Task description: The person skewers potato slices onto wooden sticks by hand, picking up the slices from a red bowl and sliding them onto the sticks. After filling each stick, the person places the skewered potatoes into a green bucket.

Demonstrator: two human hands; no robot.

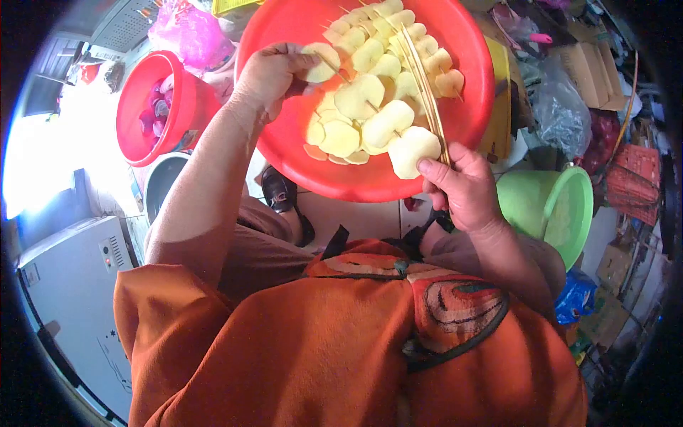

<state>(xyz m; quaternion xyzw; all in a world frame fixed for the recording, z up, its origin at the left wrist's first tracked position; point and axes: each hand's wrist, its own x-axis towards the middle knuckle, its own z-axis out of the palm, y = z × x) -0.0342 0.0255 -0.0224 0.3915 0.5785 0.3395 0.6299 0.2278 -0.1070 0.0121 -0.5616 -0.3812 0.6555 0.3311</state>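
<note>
Pinched in my left hand (pixel 274 78) is a pale yellow round slice (pixel 320 62), like potato, at the far end of a skewer. More slices (pixel 414 151) are threaded along that skewer toward my right hand (pixel 464 186). My right hand is closed around the skewer's near end and a bundle of bare bamboo skewers (pixel 427 92). Beneath them is a large red basin (pixel 356 186). Loose slices (pixel 340 139) lie in its middle, and several filled skewers (pixel 427 50) rest along its far right side.
A red bucket (pixel 128 124) with purplish pieces stands at the left, beside a grey tub (pixel 160 174). A green bucket (pixel 530 192) is at the right. A pink plastic bag (pixel 188 32), a red crate (pixel 633 185) and cardboard (pixel 590 75) lie around. A white appliance (pixel 71 285) stands lower left.
</note>
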